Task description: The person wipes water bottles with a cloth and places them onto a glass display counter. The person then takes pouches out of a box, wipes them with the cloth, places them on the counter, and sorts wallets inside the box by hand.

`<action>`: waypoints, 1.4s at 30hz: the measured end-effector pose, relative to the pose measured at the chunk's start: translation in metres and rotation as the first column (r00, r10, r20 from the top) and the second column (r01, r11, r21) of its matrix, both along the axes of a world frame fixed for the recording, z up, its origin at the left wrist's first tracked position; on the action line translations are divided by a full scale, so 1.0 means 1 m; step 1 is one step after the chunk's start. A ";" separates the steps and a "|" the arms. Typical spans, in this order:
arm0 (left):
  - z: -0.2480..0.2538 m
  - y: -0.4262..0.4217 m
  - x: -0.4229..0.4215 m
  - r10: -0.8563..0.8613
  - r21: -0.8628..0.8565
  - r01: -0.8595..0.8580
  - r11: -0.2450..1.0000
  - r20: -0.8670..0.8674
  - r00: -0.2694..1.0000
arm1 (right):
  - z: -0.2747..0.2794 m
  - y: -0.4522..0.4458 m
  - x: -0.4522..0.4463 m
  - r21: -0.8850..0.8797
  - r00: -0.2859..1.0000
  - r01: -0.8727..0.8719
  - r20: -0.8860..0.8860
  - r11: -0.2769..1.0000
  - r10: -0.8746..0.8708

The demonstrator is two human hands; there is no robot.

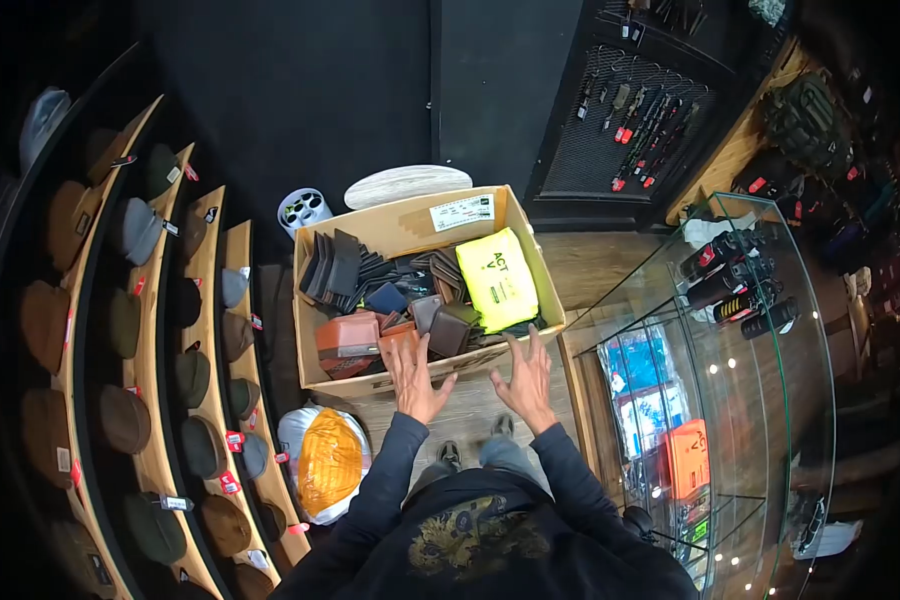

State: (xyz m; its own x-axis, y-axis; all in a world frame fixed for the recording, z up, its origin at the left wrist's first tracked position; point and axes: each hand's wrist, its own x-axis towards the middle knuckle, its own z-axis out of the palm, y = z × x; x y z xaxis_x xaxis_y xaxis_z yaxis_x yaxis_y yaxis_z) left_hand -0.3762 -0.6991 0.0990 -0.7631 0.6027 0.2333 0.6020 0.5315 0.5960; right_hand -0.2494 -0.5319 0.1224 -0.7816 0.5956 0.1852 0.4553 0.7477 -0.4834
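A large open cardboard box [410,210] stands in front of me, filled with wallets. My left hand [417,378] is over its near edge, fingers spread, close to an orange-brown wallet [400,337]; whether it touches is unclear. To the right, my right hand [528,380] is also open, with fingertips at the near rim below a bright yellow packet [499,280] with black lettering. Dark wallets [342,268] are stacked at the left of the box. A reddish-brown wallet [348,335] and a dark brown wallet [452,328] lie nearer me.
Wooden shelves of caps [125,420] rise on the left. A white and yellow bag [330,460] sits on the floor beside them. To the right is a glass display case [760,400]. Behind the box are a round pale top [407,186] and a white holed container [305,208].
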 end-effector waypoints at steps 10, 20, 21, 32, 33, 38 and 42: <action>-0.019 0.102 -0.067 -0.077 -0.069 0.074 0.995 -0.039 0.996 | -0.053 0.108 -0.067 -0.032 0.995 0.047 0.095 0.998 -0.043; -0.066 0.164 -0.122 -0.053 -0.245 0.086 0.966 0.140 0.989 | -0.214 0.233 -0.159 -0.191 0.922 0.211 0.365 0.959 -0.130; -0.067 0.162 -0.123 -0.040 -0.271 0.087 0.959 0.175 0.984 | -0.232 0.240 -0.163 -0.270 0.913 0.265 0.378 0.926 -0.151; -0.078 0.139 -0.123 0.039 -0.289 0.026 0.957 0.218 0.975 | -0.216 0.260 -0.175 -0.317 0.828 0.313 0.552 0.895 -0.094; -0.074 0.141 -0.123 0.012 -0.284 0.056 0.957 0.234 0.972 | -0.212 0.255 -0.173 -0.296 0.829 0.282 0.554 0.913 -0.076; -0.050 0.145 -0.119 -0.182 -0.119 0.200 0.973 0.144 0.973 | -0.179 0.215 -0.159 -0.242 0.956 0.203 0.260 0.949 -0.138; -0.036 0.141 -0.116 -0.278 -0.029 0.285 0.958 0.140 0.950 | -0.088 0.188 -0.114 -0.203 0.986 0.163 -0.008 0.966 -0.168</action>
State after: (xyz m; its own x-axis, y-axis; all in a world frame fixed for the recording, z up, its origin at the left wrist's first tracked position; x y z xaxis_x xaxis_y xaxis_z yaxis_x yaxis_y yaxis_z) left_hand -0.4924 -0.5579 0.0630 -0.5827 0.8057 0.1065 0.6484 0.3819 0.6585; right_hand -0.3636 -0.3437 0.0343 -0.6656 0.7433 0.0667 0.5506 0.5494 -0.6284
